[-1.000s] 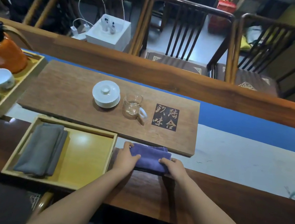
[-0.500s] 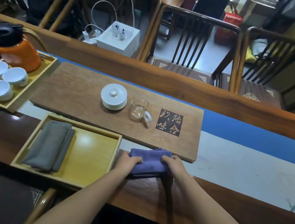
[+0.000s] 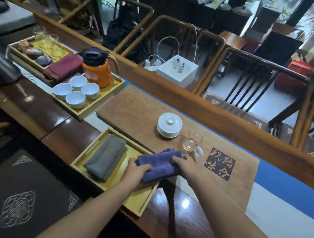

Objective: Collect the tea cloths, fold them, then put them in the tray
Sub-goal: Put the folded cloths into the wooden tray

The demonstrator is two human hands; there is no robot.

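A folded purple tea cloth (image 3: 160, 164) hangs in the air above the right end of the yellow wooden tray (image 3: 136, 200). My left hand (image 3: 134, 173) grips its near left end and my right hand (image 3: 184, 166) grips its right end. A folded grey tea cloth (image 3: 105, 159) lies lengthwise in the left half of the same tray. Further back on the left, a folded dark red cloth (image 3: 63, 67) rests on another tray.
A wooden tea board (image 3: 223, 188) carries a white lidded bowl (image 3: 169, 124) and a glass pitcher (image 3: 191, 142), just beyond my right hand. A tray (image 3: 93, 108) with several white cups and an orange kettle (image 3: 96, 68) stands to the left. Chairs line the far side.
Both hands have lifted the purple cloth off the table and carried it left, over the tray's right end. The view has swung left and up, showing more of the left trays.
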